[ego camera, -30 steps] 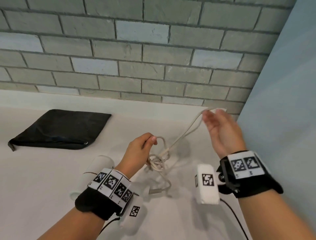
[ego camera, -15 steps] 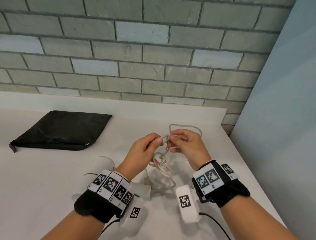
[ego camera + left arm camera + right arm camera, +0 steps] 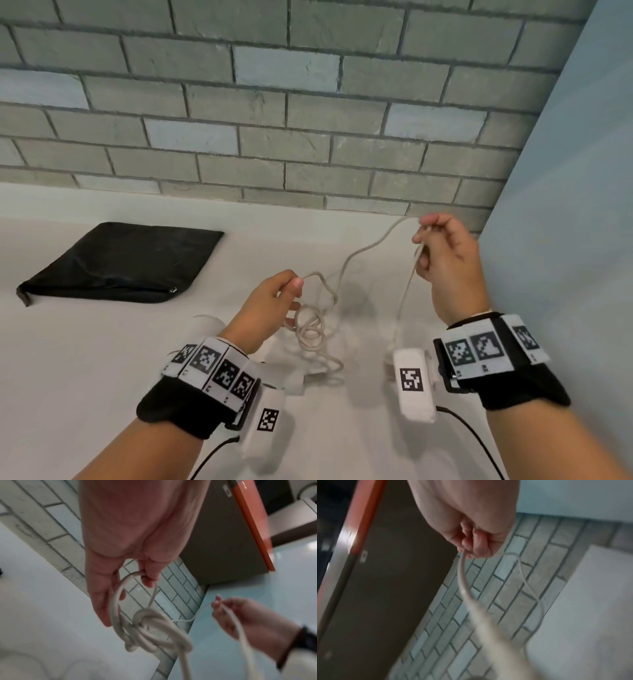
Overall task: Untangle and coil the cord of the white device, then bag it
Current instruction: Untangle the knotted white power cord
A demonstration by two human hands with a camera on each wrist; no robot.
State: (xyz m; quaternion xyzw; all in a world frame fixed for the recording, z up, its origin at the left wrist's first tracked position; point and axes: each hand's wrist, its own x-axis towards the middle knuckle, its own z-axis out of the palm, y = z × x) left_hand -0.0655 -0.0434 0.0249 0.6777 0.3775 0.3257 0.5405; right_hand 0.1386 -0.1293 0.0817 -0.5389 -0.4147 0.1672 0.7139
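Two hands share the cord (image 3: 346,260). Fingers (image 3: 426,219) of the right hand (image 3: 445,267) are curled and pinch one stretch of it high near the back right of the desk (image 3: 85,342); from that pinch one run sags left and down toward the left hand (image 3: 270,308), another drops toward the desk. Left fingers (image 3: 147,580) pinch the top of a loop, and the knot (image 3: 145,626) of tangled turns hangs just below them, above the desk. So the free run lies along a line from the knot up and right, and the left hand is much nearer the tangle. The white device (image 3: 205,325) shows only partly behind the left wrist. The black bag (image 3: 120,263) lies flat, well apart to the left. My guess is that loosening depends on slack fed leftward.
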